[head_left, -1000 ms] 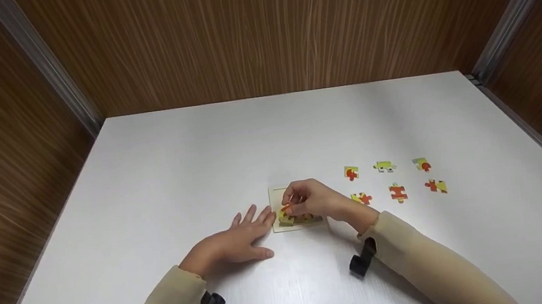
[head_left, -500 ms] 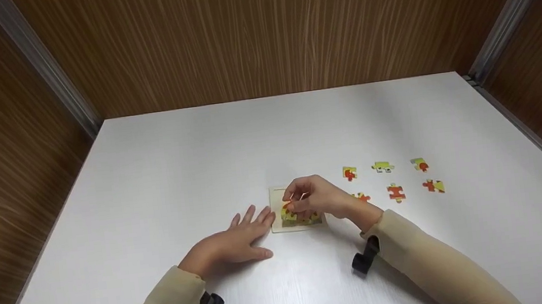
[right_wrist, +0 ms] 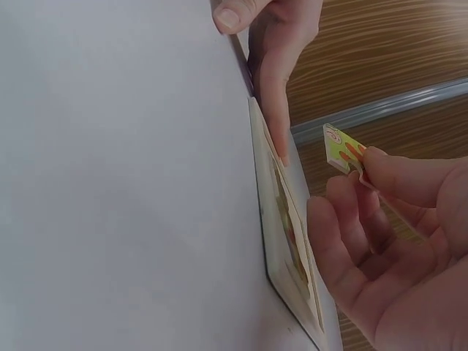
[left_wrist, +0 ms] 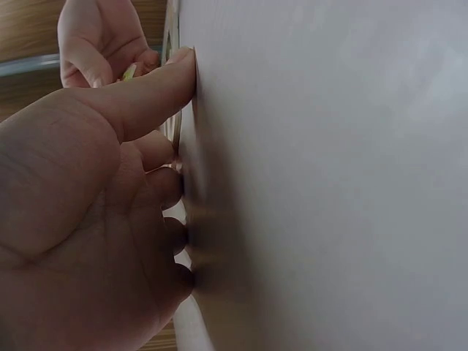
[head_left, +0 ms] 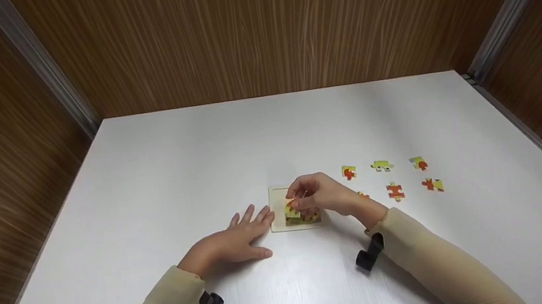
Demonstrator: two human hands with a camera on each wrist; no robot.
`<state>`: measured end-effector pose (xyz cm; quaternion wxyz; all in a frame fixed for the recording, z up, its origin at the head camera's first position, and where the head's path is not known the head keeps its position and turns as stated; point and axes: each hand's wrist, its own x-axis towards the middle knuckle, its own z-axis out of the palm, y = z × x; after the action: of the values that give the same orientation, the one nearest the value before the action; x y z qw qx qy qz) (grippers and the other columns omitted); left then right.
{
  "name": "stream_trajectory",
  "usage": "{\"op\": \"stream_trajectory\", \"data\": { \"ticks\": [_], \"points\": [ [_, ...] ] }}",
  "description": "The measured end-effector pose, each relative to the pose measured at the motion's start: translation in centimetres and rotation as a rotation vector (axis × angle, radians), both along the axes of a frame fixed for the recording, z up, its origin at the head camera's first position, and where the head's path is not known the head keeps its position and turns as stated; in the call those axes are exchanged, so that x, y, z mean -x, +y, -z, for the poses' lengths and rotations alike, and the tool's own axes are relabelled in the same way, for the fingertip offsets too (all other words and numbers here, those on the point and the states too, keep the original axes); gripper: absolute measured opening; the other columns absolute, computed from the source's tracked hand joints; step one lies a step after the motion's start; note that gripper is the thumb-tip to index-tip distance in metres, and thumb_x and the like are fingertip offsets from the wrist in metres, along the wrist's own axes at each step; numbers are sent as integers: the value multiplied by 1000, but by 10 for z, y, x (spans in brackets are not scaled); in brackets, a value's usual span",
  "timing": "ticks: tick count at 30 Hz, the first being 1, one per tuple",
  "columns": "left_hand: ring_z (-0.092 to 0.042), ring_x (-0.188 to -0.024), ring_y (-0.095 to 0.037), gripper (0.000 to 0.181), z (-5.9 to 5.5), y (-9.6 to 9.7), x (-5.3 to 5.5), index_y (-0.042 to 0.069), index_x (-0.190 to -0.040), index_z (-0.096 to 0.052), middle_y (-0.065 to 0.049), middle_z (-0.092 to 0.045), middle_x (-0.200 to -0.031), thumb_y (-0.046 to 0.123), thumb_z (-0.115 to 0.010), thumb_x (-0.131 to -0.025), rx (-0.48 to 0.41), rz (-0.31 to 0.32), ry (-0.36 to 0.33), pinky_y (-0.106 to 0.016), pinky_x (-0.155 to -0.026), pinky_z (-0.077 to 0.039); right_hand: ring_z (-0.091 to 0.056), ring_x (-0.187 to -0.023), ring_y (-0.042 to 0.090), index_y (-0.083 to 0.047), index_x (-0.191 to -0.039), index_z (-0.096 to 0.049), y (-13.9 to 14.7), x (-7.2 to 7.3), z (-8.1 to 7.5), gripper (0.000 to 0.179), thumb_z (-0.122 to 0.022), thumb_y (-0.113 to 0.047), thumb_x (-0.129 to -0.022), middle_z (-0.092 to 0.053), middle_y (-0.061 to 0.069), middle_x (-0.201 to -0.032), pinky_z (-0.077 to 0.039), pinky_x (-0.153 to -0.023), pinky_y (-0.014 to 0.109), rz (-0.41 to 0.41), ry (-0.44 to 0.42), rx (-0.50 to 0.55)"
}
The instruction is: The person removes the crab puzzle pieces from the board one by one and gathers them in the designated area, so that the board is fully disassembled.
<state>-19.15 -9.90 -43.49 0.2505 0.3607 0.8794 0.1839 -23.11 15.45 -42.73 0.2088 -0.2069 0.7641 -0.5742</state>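
My right hand (head_left: pixel 328 197) pinches a yellow-green jigsaw puzzle piece (right_wrist: pixel 342 148) with red marks between thumb and fingertips. The right wrist view shows that piece raised off the shallow wooden puzzle board (head_left: pixel 278 222). Within the board's frame, pieces with yellow, red and green print lie along its lower part, partly covered by the right hand. Flat on the table at the board's left is my left hand (head_left: pixel 240 240), fingers spread and straight, fingertips right at the board's left edge.
Loose puzzle pieces lie in two rows at the right, among them a red one (head_left: pixel 395 191) and a yellow one (head_left: pixel 382 165). My right forearm partly hides another piece (head_left: pixel 363 195). Wood-grain panels (head_left: pixel 257 33) border the white table (head_left: pixel 190 156) at the back and sides.
My right hand has shifted slightly right and away from me with the piece, uncovering more of the board's lower left. The left hand stays in place.
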Motion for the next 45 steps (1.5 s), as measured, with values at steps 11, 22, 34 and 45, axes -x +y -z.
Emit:
{"op": "stream_trajectory", "data": {
  "ticks": [11,22,34,45],
  "points": [
    [15,-138,-33,80,2,1,1,8,-150,-8,-9,3,-155,41,-53,-92,18,10,22,-53,-108,7,-59,-66,20,3,-103,-62,18,-4,-7,27,-71,-12,-82,-62,9,-81,-53,-60,32,31,8,-27],
    [16,-138,-32,80,1,-2,1,9,-150,-7,-9,4,-155,41,-52,-93,2,15,15,-52,-108,8,-61,-68,22,3,-101,-62,52,-8,-13,24,-69,-10,-83,-63,11,-85,-53,-62,35,72,2,-40],
    [15,-138,-30,79,-2,-2,-2,10,-150,-8,-7,3,-155,39,-54,-92,-9,-6,-5,-49,-108,8,-53,-62,17,0,-95,-63,104,-27,-10,17,-69,-10,-83,-63,11,-79,-47,-55,28,56,33,-196],
    [15,-138,-30,80,-1,-1,-1,11,-150,-8,-8,2,-155,40,-55,-92,16,-19,4,-49,-109,8,-50,-61,11,-4,-90,-65,122,-39,-1,10,-69,-8,-83,-61,5,-75,-45,-54,23,-7,59,-304]
  ]
}}
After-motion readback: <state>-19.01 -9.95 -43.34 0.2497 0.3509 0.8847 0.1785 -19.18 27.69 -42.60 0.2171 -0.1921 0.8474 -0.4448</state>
